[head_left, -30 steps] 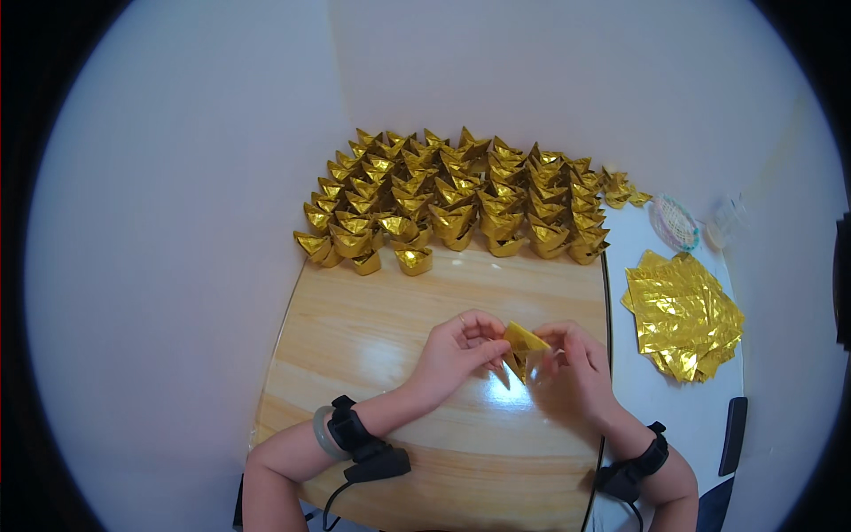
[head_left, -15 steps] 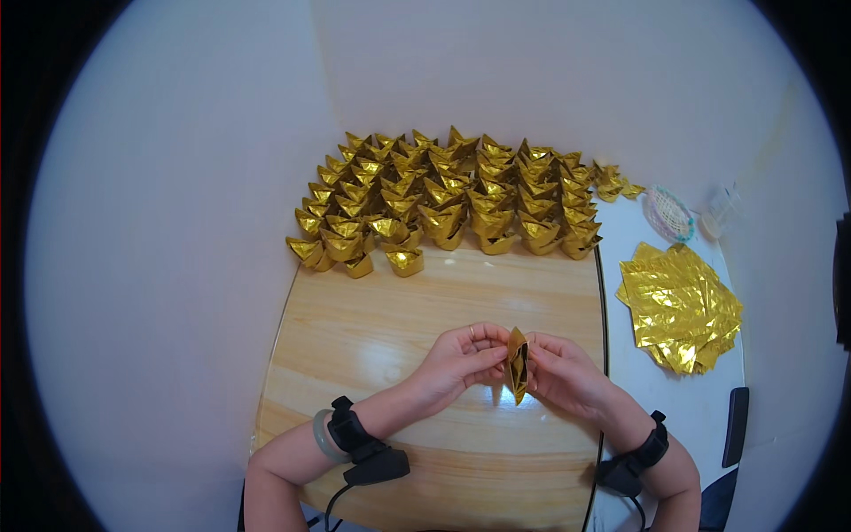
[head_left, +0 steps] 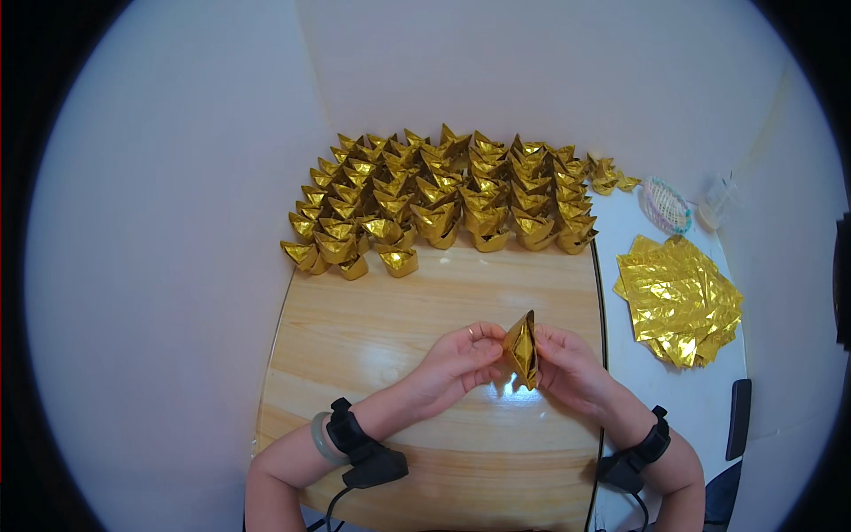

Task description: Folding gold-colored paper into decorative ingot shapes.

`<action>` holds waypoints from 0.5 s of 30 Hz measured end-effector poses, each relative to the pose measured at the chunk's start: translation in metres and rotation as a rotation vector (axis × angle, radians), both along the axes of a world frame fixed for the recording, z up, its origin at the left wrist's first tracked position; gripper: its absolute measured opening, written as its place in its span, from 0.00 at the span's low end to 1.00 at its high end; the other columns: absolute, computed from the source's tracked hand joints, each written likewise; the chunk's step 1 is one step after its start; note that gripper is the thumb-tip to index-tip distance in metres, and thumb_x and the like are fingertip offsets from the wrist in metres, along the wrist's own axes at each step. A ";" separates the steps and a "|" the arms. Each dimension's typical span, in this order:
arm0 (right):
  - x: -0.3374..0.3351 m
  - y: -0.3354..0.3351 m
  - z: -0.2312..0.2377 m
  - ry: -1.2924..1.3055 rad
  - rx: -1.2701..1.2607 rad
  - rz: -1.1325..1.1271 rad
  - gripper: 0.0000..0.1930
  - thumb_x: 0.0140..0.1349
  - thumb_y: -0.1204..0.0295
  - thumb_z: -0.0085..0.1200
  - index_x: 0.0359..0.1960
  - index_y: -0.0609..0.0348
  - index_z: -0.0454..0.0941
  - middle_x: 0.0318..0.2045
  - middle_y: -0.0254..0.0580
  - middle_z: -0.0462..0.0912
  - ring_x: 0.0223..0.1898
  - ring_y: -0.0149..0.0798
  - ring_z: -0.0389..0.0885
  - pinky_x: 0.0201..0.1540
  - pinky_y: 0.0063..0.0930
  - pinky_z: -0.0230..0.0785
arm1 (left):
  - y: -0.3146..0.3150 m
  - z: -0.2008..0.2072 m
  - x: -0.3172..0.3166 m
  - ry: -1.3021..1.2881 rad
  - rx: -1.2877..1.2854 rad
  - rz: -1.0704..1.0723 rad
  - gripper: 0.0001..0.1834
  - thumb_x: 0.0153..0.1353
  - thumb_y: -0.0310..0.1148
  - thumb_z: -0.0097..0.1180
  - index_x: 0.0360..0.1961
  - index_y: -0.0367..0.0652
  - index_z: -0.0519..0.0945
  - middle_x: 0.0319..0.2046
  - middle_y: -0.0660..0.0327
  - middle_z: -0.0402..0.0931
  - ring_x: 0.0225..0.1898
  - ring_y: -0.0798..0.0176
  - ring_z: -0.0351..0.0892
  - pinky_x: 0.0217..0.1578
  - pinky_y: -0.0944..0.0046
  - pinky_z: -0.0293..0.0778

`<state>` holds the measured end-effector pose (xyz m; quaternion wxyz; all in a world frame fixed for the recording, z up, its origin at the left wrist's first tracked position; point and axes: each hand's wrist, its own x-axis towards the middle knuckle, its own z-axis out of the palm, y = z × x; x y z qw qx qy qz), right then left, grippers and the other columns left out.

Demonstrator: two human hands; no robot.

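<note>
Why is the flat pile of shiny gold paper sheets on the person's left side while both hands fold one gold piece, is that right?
Not quite. The head view shows the flat pile of gold sheets on the person's right side, on the white surface. The rest holds: the left hand and the right hand both hold one gold piece over the wooden table.

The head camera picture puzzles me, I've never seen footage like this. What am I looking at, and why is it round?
It is round because a wide fisheye camera worn on a person's head looks down at their own bare hands. No machine is here. The left hand and right hand together pinch a folded gold paper piece above a wooden table. At the table's far edge stand rows of finished gold paper ingots. To the right, on a white surface, lies a stack of flat gold foil sheets. Black bands sit on both wrists.
</note>
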<state>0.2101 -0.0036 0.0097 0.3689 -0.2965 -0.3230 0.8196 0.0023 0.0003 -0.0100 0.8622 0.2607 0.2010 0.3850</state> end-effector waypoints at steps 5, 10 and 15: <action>0.007 0.002 -0.007 0.049 -0.002 0.040 0.10 0.69 0.63 0.47 0.40 0.57 0.72 0.34 0.33 0.78 0.30 0.23 0.78 0.32 0.16 0.72 | -0.001 0.001 -0.003 0.046 0.025 -0.020 0.12 0.63 0.25 0.54 0.47 0.43 0.70 0.43 0.63 0.76 0.44 0.69 0.77 0.46 0.69 0.74; 0.001 0.002 0.000 0.080 -0.053 -0.088 0.12 0.68 0.68 0.50 0.48 0.59 0.69 0.34 0.33 0.78 0.30 0.22 0.78 0.31 0.15 0.73 | -0.001 0.002 -0.003 -0.042 0.017 0.066 0.13 0.61 0.23 0.55 0.45 0.44 0.69 0.39 0.64 0.76 0.42 0.71 0.76 0.45 0.72 0.71; 0.003 0.003 0.001 0.027 -0.087 -0.143 0.13 0.66 0.71 0.51 0.50 0.57 0.67 0.30 0.30 0.76 0.25 0.21 0.72 0.27 0.15 0.67 | -0.001 0.002 -0.004 0.020 0.035 0.009 0.15 0.60 0.22 0.56 0.47 0.45 0.68 0.39 0.65 0.76 0.40 0.71 0.76 0.45 0.72 0.71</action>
